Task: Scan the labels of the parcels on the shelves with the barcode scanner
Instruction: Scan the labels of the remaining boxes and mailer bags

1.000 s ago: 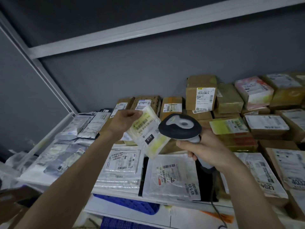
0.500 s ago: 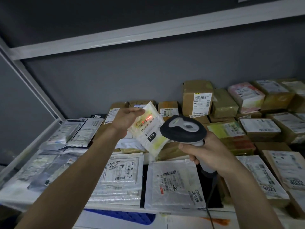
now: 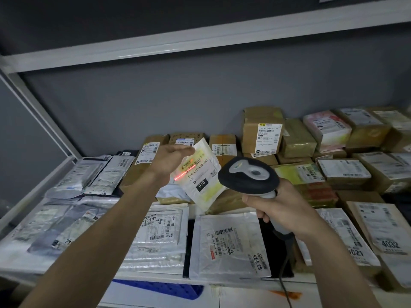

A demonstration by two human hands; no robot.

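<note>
Above the middle of the shelf, the left hand holds a small white-and-yellow parcel up by its upper left edge, fingers pinching it, label facing the barcode scanner. The right hand is curled round the scanner's grip, and a red scan line falls across the label's lower left, partly off the barcode. The parcel looks like a thin, light, soft mailer that could flex or sag; holding it at an edge, clear of the label, seems best.
</note>
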